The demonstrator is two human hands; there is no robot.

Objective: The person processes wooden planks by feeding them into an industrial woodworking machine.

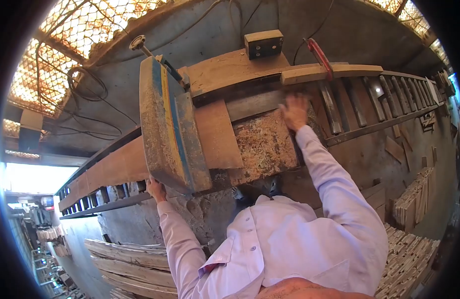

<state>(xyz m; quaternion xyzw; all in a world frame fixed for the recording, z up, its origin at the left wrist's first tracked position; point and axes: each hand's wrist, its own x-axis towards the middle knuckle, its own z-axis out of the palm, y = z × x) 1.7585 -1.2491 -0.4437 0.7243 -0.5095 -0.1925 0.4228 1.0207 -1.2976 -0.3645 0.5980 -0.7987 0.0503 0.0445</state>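
My left hand (155, 190) is at the near edge of a long brown board (103, 168), its fingers closed on the edge just left of the machine's dusty housing (160, 124). The board passes beneath this housing, and a wide brown sheet (217, 132) shows on its right side. My right hand (293, 112), slightly blurred, reaches over the machine bed with fingers spread and nothing in them. Beside it lies a thick layer of wood chips and sawdust (265, 144). Just beyond that hand runs a wooden fence strip (329, 72) with a red clamp (319, 57) on it.
Metal rollers (357, 102) extend to the right, and more lie under the board at left. A handwheel (137, 43) tops the housing. Stacked wood strips (411, 254) stand behind me at right, long planks (135, 261) at left. Loose cables (98, 89) hang along the wall.
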